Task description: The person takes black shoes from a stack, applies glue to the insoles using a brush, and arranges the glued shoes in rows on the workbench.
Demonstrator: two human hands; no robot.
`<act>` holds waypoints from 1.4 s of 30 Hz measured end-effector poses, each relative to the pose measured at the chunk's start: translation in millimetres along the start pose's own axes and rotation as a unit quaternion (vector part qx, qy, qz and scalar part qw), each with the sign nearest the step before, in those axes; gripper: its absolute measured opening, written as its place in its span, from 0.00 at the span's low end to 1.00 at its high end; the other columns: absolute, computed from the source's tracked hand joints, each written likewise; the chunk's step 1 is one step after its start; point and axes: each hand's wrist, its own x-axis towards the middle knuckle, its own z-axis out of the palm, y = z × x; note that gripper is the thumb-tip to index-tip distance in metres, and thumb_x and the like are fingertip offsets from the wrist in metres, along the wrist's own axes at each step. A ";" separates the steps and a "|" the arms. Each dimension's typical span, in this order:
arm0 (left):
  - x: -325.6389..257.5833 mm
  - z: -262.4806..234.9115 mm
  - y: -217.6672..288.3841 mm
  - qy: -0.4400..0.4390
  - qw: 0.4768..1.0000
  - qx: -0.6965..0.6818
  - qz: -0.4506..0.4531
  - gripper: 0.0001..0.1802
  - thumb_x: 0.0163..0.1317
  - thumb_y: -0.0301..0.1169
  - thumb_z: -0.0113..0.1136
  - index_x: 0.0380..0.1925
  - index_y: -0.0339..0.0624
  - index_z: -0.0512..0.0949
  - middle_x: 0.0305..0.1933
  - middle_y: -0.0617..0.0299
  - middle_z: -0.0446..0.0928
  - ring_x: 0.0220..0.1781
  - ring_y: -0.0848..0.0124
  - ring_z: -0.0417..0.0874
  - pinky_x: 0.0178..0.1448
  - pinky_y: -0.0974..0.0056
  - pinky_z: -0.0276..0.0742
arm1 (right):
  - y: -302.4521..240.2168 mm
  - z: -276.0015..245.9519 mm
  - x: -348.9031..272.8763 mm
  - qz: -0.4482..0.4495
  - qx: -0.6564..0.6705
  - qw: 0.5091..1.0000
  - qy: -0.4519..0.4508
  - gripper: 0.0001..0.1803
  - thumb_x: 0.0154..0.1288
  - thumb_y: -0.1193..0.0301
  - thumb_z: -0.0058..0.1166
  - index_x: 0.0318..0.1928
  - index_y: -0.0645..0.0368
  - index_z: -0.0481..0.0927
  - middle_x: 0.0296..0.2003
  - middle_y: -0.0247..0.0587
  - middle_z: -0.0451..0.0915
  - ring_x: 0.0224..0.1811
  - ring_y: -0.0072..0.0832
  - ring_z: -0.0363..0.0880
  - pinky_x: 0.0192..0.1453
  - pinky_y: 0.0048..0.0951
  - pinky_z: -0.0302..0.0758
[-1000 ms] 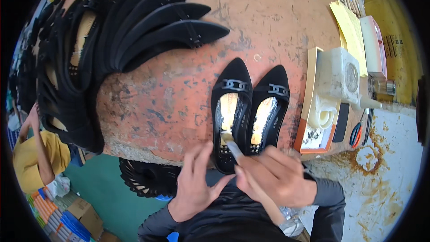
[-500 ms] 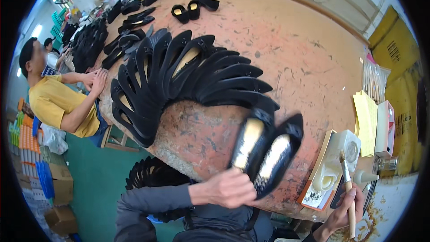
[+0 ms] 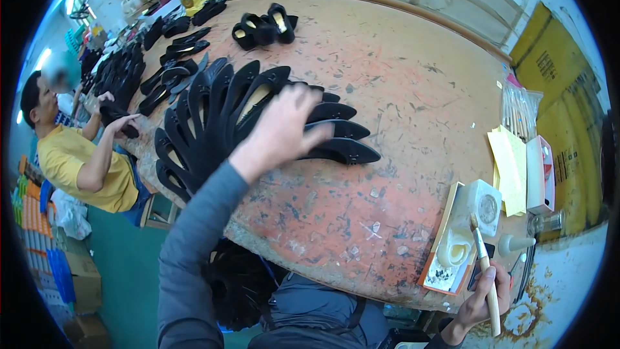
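A fan of black shoes (image 3: 216, 110) with pale insoles lies on the worktable, toes pointing outward. Over its right part is my left hand (image 3: 278, 126), slightly blurred, thumb and fingers apart and nothing seen in it; whether it touches a shoe I cannot tell. At the lower right my right hand (image 3: 478, 297) grips a wooden-handled brush (image 3: 485, 271), bristles up. Close by the bristles stand a whitish block-shaped container (image 3: 484, 203) and a small pot of pale paste (image 3: 455, 252), both in a shallow cardboard tray (image 3: 429, 278).
Several black shoes (image 3: 281, 22) stand at the table's far side. A co-worker in a yellow shirt (image 3: 87, 171) handles a black shoe (image 3: 123, 123) at left. Yellow paper sheets (image 3: 507, 168), a pink-and-white box (image 3: 539, 184) and a squeeze bottle (image 3: 516, 243) line the right side. More black shoes (image 3: 236, 291) show below the table edge.
My left hand no longer holds the pair of black shoes and has moved up and left over the fan. The brush stays in my right hand. The co-worker now has a shoe in hand.
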 end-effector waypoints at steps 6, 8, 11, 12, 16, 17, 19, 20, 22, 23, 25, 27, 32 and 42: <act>-70.7 45.4 -30.7 0.052 0.993 0.091 0.058 0.26 0.57 0.23 0.72 0.59 0.36 0.87 0.59 0.52 0.86 0.60 0.51 0.86 0.67 0.48 0.83 | 3.6 -4.7 -7.5 -0.007 -0.016 1.000 -0.009 0.17 0.79 0.67 0.60 0.48 0.74 0.88 0.32 0.47 0.88 0.30 0.27 0.82 0.35 0.27 0.74; -61.0 42.9 -14.1 0.082 0.986 0.100 0.104 0.21 0.57 0.23 0.70 0.54 0.38 0.88 0.51 0.54 0.86 0.53 0.54 0.87 0.60 0.51 0.83 | 9.2 -6.1 -9.2 -0.007 -0.015 1.000 -0.012 0.17 0.80 0.67 0.60 0.48 0.74 0.87 0.32 0.46 0.88 0.30 0.25 0.80 0.36 0.27 0.73; -61.5 50.7 23.9 0.008 0.994 0.072 0.081 0.12 0.62 0.29 0.70 0.46 0.42 0.88 0.37 0.59 0.81 0.44 0.58 0.85 0.51 0.53 0.81 | 13.4 -9.5 -14.0 0.026 0.025 0.999 -0.020 0.17 0.81 0.67 0.59 0.50 0.74 0.87 0.33 0.44 0.86 0.31 0.23 0.77 0.37 0.26 0.72; -62.4 51.6 41.2 -0.084 0.995 0.042 0.031 0.08 0.68 0.30 0.70 0.45 0.43 0.88 0.38 0.58 0.83 0.44 0.58 0.86 0.49 0.54 0.80 | 17.5 -9.7 -16.8 0.021 0.012 1.000 -0.017 0.18 0.82 0.67 0.58 0.51 0.75 0.87 0.33 0.43 0.85 0.32 0.21 0.74 0.38 0.26 0.71; -12.8 0.9 60.7 0.105 0.986 0.107 -0.077 0.22 0.62 0.37 0.79 0.53 0.41 0.84 0.50 0.53 0.86 0.51 0.49 0.86 0.61 0.45 0.82 | 15.6 -14.2 -19.1 0.029 0.006 1.000 0.006 0.17 0.82 0.67 0.59 0.51 0.75 0.87 0.33 0.43 0.86 0.33 0.22 0.77 0.38 0.24 0.71; -5.1 -22.3 48.3 0.144 0.963 0.186 -0.134 0.27 0.60 0.38 0.81 0.55 0.41 0.83 0.53 0.50 0.85 0.53 0.47 0.85 0.64 0.44 0.81 | 13.6 -15.2 -19.3 0.035 -0.004 0.999 0.012 0.17 0.82 0.67 0.59 0.51 0.75 0.87 0.33 0.43 0.86 0.33 0.22 0.77 0.38 0.24 0.71; -34.6 -32.4 -23.5 0.055 0.894 0.332 -0.296 0.20 0.59 0.36 0.78 0.48 0.42 0.83 0.54 0.49 0.84 0.55 0.47 0.85 0.55 0.43 0.84 | 5.9 -18.7 -16.5 0.008 -0.018 1.000 0.022 0.17 0.80 0.67 0.60 0.49 0.74 0.88 0.34 0.44 0.87 0.32 0.23 0.78 0.38 0.25 0.72; -61.3 -52.8 -78.9 0.004 0.876 0.378 -0.301 0.13 0.62 0.33 0.74 0.43 0.40 0.86 0.48 0.49 0.86 0.54 0.46 0.86 0.55 0.44 0.85 | 10.6 -20.0 -15.9 0.017 -0.001 1.000 0.011 0.17 0.78 0.67 0.62 0.48 0.74 0.89 0.34 0.45 0.88 0.31 0.24 0.79 0.37 0.27 0.73; -68.5 -61.8 -92.2 0.066 0.927 0.307 -0.204 0.07 0.68 0.29 0.68 0.42 0.40 0.89 0.39 0.49 0.87 0.48 0.49 0.88 0.52 0.48 0.86 | 13.6 -19.7 -15.1 -0.012 -0.017 1.000 0.015 0.15 0.77 0.69 0.61 0.47 0.73 0.88 0.32 0.47 0.89 0.31 0.26 0.81 0.37 0.28 0.75; -69.7 -60.7 -87.4 0.106 0.939 0.281 -0.167 0.08 0.70 0.27 0.66 0.45 0.40 0.91 0.37 0.49 0.87 0.47 0.50 0.88 0.51 0.49 0.86 | 8.4 -14.9 -13.6 -0.013 0.000 1.000 0.004 0.14 0.76 0.70 0.61 0.47 0.73 0.88 0.32 0.48 0.90 0.30 0.27 0.81 0.37 0.28 0.76; -66.9 -56.0 -63.7 0.140 0.958 0.212 -0.133 0.13 0.73 0.27 0.66 0.53 0.42 0.91 0.38 0.49 0.87 0.46 0.51 0.89 0.50 0.50 0.85 | 8.5 -14.7 -14.6 -0.009 -0.010 1.000 0.018 0.13 0.76 0.71 0.60 0.46 0.73 0.88 0.32 0.49 0.89 0.30 0.27 0.81 0.37 0.28 0.76; -56.2 -51.7 -15.9 0.086 0.975 0.158 -0.133 0.12 0.76 0.28 0.65 0.55 0.39 0.90 0.37 0.48 0.86 0.43 0.47 0.88 0.48 0.48 0.83 | 3.5 -13.7 -13.8 -0.009 -0.010 0.999 0.029 0.13 0.75 0.71 0.60 0.46 0.73 0.88 0.31 0.49 0.89 0.29 0.27 0.81 0.36 0.28 0.75; -33.6 -22.6 111.6 -0.034 0.989 -0.048 -0.133 0.03 0.69 0.22 0.64 0.38 0.36 0.86 0.33 0.42 0.84 0.38 0.43 0.88 0.46 0.43 0.82 | -2.0 -23.2 -11.5 -0.029 -0.012 0.998 0.062 0.15 0.76 0.68 0.60 0.46 0.73 0.87 0.32 0.50 0.90 0.29 0.25 0.80 0.36 0.26 0.75; -94.0 37.4 168.0 -0.252 0.966 0.017 -0.058 0.07 0.71 0.28 0.63 0.37 0.42 0.89 0.37 0.57 0.80 0.52 0.56 0.84 0.86 0.14 0.42 | -1.2 -37.7 22.2 0.058 -0.186 0.964 -0.183 0.06 0.65 0.75 0.73 0.39 0.64 0.93 0.26 0.40 0.87 0.26 0.24 0.83 0.33 0.28 0.76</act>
